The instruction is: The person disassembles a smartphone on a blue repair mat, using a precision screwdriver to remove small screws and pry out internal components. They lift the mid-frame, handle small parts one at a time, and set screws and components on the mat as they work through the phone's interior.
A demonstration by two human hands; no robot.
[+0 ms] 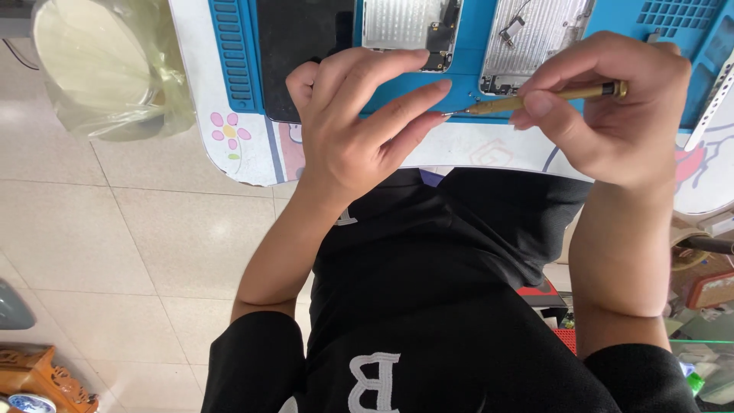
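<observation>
Over the blue mat (pixel 474 84) on the worktop (pixel 252 153), the right hand (pixel 619 107) pinches a brass screwdriver (pixel 547 97) while the left hand (pixel 359 122), fingers loosely together, meets its tip; both phone housings (pixel 527 38) lie opened, unassembled.

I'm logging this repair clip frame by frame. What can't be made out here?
- Head view: whatever the left hand pinches at the screwdriver tip is too small to tell.
- Opened phone shells are cut off by the top edge.
- Blue mat centre is hidden behind both hands; right hand.
</observation>
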